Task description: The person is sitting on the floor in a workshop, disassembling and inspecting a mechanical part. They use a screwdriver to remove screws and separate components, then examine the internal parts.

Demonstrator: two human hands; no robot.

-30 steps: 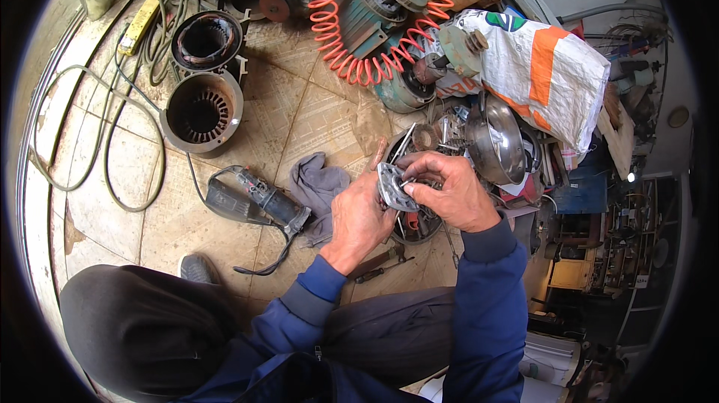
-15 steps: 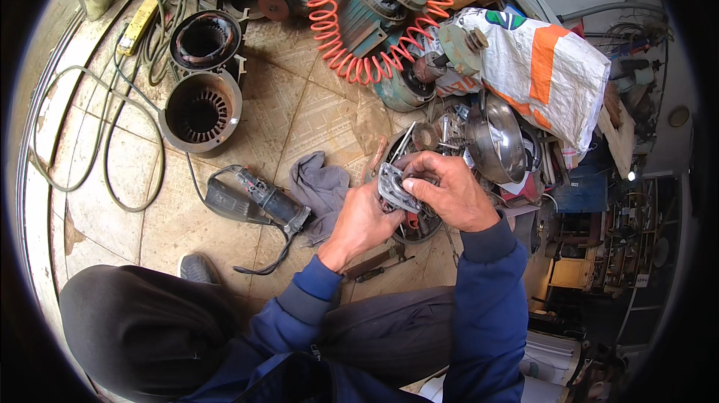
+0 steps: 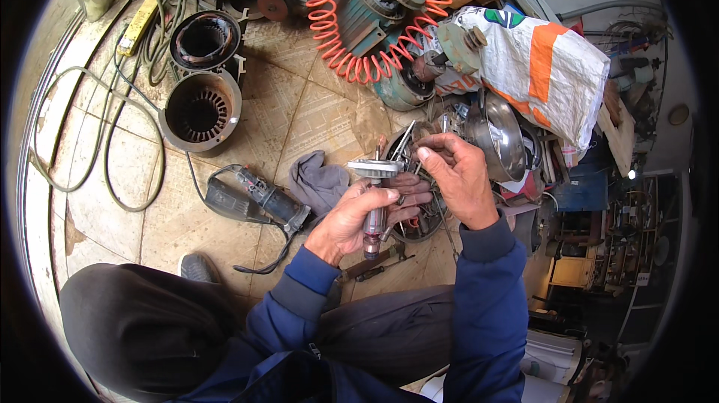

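Tiled floor point(image 3: 299, 118), worn and stained, is seen across the middle of the head view, with machine parts crowded along its upper edge. Near the centre of the frame, an armature point(image 3: 374, 223) is held by the left hand point(image 3: 348, 217), its barrel gripped under the thumb and the other fingers spread out behind it. Its long axis is set nearly upright in the picture, with a flat metal plate point(image 3: 374, 168) at the upper end. By the right hand point(image 3: 463, 178), raised just to the right of the plate and apart from it, thumb and forefinger are brought close together; whether anything small is pinched there cannot be told. Thus the armature lies left of and slightly below the right fingertips. Beneath both hands, a round basin point(image 3: 421, 240) is filled with jumbled tools and metal pieces, partly hidden. Beside it, at right of centre, a shiny steel bowl point(image 3: 509, 137) is tilted on its side. At upper left, a slotted ring is contained in a round motor housing point(image 3: 225, 141).
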